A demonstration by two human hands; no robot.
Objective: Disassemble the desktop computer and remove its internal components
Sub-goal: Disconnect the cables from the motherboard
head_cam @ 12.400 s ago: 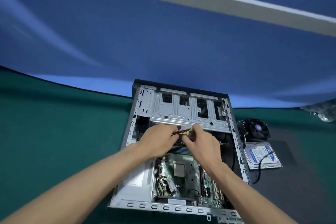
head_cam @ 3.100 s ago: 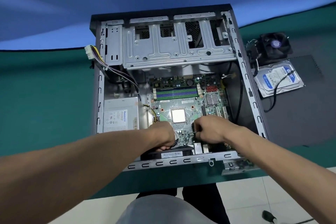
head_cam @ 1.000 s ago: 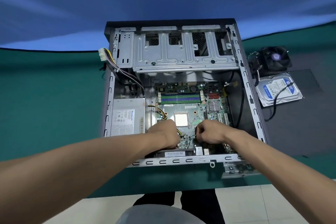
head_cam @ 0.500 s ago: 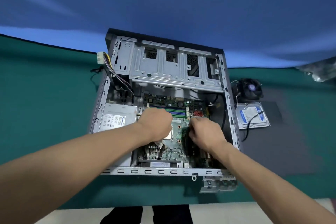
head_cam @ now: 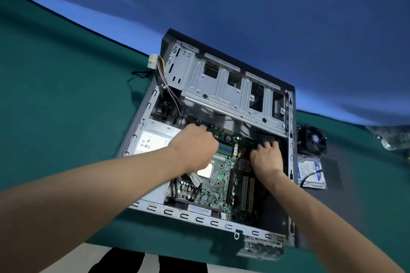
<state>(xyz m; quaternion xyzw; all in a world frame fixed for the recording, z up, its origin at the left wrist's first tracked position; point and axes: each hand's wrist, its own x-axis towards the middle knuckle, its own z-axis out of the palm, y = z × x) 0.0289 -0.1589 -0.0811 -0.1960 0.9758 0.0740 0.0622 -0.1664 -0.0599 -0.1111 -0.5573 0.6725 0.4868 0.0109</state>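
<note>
Head view: open grey steel desktop computer case (head_cam: 221, 220) flat on green cloth table (head_cam: 66, 106), green motherboard (head_cam: 219, 186) still inside; left hand (head_cam: 194, 150) curled at its far edge, grip hidden, right hand (head_cam: 267, 158) fingers spread among black cables (head_cam: 264, 137); risk, judged: tugging could strain connectors or flex the board.

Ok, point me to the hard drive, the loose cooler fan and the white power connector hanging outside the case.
Hard drive (head_cam: 310, 172): head view, on its blue-and-white label.
Cooler fan (head_cam: 314, 139): head view, on the hub.
White power connector (head_cam: 152, 64): head view, on the plastic plug body.
</note>
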